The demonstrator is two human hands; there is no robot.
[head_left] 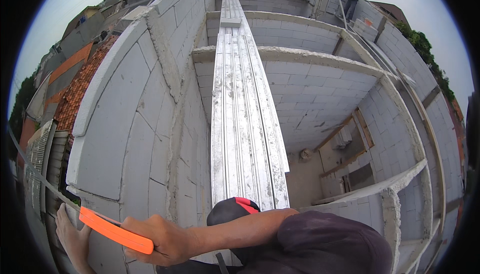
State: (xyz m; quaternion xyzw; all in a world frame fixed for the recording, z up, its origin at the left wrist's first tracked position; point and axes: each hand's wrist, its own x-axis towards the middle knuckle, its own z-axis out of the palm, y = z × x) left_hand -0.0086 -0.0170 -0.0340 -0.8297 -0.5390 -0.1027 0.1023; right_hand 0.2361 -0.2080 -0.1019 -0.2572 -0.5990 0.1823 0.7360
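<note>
R hand [167, 239] grips orange-handled tool [115, 230], L hand [72, 236] nr blk wall [107, 109].

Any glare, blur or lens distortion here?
Head view: block wall at left bows, fisheye bend with a black rim; head view: soft light, metal planks shiny, grooves readable; head view: no obvious motion blur on the right hand or orange handle.

Right forearm [230, 233] bare, reaching across to the left, wrist [192, 240] close to straight; right hand [162, 241] clenched, fingers curled round in a grip. Left hand [73, 236] at far lower left of view, fingers extended upward, thumb [86, 230] held apart
</note>
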